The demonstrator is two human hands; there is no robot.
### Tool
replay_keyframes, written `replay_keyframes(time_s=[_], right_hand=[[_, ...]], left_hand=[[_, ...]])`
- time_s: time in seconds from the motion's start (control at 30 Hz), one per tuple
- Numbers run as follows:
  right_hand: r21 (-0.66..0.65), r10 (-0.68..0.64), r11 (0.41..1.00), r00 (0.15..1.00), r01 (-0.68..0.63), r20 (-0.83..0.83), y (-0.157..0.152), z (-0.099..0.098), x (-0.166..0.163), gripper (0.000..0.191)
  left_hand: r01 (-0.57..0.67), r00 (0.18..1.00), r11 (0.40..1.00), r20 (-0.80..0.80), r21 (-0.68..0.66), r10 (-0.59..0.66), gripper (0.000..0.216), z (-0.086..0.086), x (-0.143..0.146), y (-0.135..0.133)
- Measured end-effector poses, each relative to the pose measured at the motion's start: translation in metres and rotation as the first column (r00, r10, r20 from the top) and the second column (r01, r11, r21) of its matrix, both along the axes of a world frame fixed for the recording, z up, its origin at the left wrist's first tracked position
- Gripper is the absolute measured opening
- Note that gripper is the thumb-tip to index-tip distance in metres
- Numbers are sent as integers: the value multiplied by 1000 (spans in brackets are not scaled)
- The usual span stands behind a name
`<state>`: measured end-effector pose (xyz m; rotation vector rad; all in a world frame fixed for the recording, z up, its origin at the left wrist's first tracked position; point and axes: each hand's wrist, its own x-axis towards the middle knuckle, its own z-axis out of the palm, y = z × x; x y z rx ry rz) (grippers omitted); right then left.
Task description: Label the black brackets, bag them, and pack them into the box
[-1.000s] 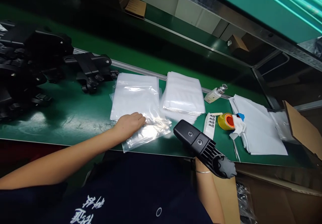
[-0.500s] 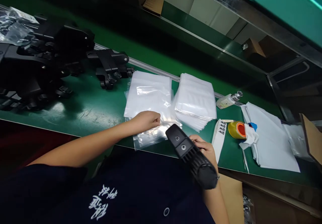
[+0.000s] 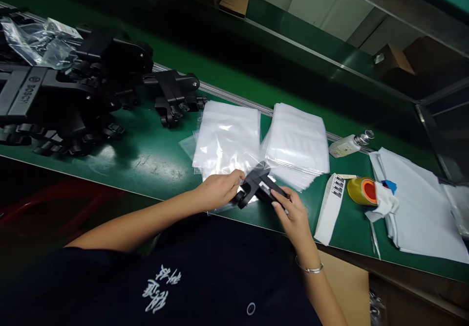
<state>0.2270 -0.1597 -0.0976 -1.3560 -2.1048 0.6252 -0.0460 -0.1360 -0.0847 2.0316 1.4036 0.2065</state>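
Observation:
My right hand (image 3: 293,213) is closed round one end of a black plastic bracket-like part (image 3: 264,185) with a small pale label on it. The part's other end lies over a clear plastic bag (image 3: 223,152); whether it is inside the bag's mouth I cannot tell. At the bag's near edge, my left hand (image 3: 220,189) is closed in a pinch on the film, close beside the part. White sheets or bags lie beneath the clear film. Just to the right is a thick stack of translucent bags (image 3: 298,140).
Several black parts (image 3: 73,91) crowd the left of the green bench (image 3: 154,169), with a bag of small hardware (image 3: 51,42) on top. On the right stand a pump bottle (image 3: 350,145), a yellow tape roll (image 3: 361,191), a label strip (image 3: 330,211), tweezers (image 3: 374,240) and white sheets (image 3: 421,208).
The black part has swung down from upright, close to my body, onto the clear bag, its far end now beside my left hand. The view has shifted slightly.

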Motion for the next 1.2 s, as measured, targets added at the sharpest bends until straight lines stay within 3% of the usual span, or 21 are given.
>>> replay_keyframes(time_s=[0.07, 0.17, 0.27, 0.37, 0.47, 0.6, 0.7, 0.8, 0.9, 1.03, 1.13, 1.2], right_hand=[[58, -69, 996, 998, 69, -11, -2, -1, 1, 31], [23, -111, 993, 994, 112, -20, -5, 5, 13, 30], [-78, -109, 992, 991, 103, -72, -8, 13, 33, 28], [-190, -43, 982, 988, 14, -147, -8, 19, 48, 27], [-310, 123, 929, 960, -200, -251, 1, 21, 43, 26], [-413, 338, 741, 825, -530, -453, 24, 13, 8, 31], [-441, 335, 682, 785, -584, -522, 38, 1, -11, 35], [-459, 278, 724, 827, -515, -489, 41, -8, -10, 31], [-433, 243, 802, 887, -411, -392, 34, -9, -4, 29], [-333, 252, 881, 929, -337, -272, 22, -1, -6, 29], [-300, 274, 895, 938, -329, -211, 18, 7, -3, 29], [-300, 259, 902, 944, -312, -204, 18, 13, 8, 28]], left_hand=[[-56, 998, 998, -14, 10, 56, 32, 1, -2, 4], [-98, 967, 990, -226, 106, 120, 25, -2, -6, 13], [-33, 913, 989, -399, 141, 87, 26, -5, -10, 18], [36, 917, 988, -397, 149, 26, 25, -3, -14, 15], [90, 949, 991, -310, 97, -56, 21, 2, -18, 13], [218, 975, 968, 59, -122, -212, 19, 4, -24, 17], [245, 945, 935, 278, -257, -171, 18, -1, -29, 17], [68, 991, 972, 132, -225, -39, 19, -3, -31, 7], [20, 997, 998, -67, -60, -25, 23, 1, -27, -8], [20, 997, 996, -80, 88, -13, 27, 12, -18, -15], [-41, 990, 990, -126, 136, 59, 27, 19, -20, -9], [-67, 983, 969, -154, 237, 105, 25, 20, -22, -6]])
